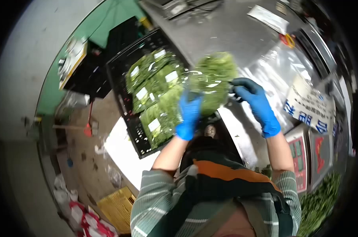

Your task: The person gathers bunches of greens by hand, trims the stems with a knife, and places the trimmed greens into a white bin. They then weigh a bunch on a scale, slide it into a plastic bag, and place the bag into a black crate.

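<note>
A clear plastic bag of leafy greens (215, 81) is held up in front of me, its film shining. My left hand (190, 110), in a blue glove, grips the bag's lower left side, with its fingertips partly hidden by the film. At the bag's right edge, my gloved right hand (255, 103) has its fingers curled in a pinch; the fingertips look dark. Left of the bag, a black crate (136, 136) contains several packed bags of greens (159, 94) with white labels. The crate is tilted in view and lies beside my left hand.
A metal table (222, 27) extends behind the bag. On the right lie clear plastic bags (279, 65), a printed white sack (310, 104), orange-handled scissors (287, 40) and a scale with a red panel (298, 158). Loose greens (321, 205) are piled lower right. A yellow crate (117, 209) stands on the floor.
</note>
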A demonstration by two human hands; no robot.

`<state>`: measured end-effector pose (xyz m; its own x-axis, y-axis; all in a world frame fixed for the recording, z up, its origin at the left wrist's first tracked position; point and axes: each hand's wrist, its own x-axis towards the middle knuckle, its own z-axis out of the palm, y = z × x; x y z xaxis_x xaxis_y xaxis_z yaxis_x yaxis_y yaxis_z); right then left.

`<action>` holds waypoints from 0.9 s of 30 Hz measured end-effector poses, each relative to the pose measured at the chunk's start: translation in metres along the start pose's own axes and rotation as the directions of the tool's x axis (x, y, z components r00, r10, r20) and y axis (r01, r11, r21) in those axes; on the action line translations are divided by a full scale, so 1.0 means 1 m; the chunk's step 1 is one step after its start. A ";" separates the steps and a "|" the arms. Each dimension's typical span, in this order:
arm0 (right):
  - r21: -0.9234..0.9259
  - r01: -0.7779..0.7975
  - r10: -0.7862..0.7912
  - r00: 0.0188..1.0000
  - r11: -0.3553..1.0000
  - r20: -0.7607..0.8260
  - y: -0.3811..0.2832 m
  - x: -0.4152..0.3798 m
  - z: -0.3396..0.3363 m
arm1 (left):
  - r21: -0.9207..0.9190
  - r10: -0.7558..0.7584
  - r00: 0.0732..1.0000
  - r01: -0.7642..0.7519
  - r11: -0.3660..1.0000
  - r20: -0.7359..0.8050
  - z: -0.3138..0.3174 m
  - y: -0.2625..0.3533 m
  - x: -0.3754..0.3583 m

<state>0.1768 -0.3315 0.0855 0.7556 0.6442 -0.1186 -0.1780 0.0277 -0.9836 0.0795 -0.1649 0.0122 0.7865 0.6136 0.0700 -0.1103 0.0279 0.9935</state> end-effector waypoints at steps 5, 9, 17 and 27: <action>-0.960 0.097 -0.533 0.844 0.261 -0.059 0.015 -0.032 -0.092 | -0.431 -0.452 0.852 0.314 0.846 -0.265 -0.103 0.009 -0.037; -0.897 -0.435 -0.691 0.673 -0.080 -0.264 -0.001 -0.085 -0.180 | -0.623 -0.787 0.612 0.645 0.443 0.074 -0.160 -0.006 -0.059; -0.300 -0.815 -0.390 0.100 0.495 -0.916 0.023 -0.192 -0.329 | -0.007 -0.529 0.709 0.601 0.799 0.467 0.000 0.044 0.004; -0.082 -0.456 -0.234 -0.289 0.886 -0.928 0.112 -0.411 -0.315 | 0.182 0.086 0.302 -0.752 0.634 0.949 0.195 -0.029 0.072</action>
<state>0.0455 -0.8339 -0.0184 0.4085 -0.9021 0.1391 -0.4509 -0.3319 -0.8285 0.2579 -0.2756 0.0059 0.8052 -0.5611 0.1918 -0.5504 -0.5870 0.5937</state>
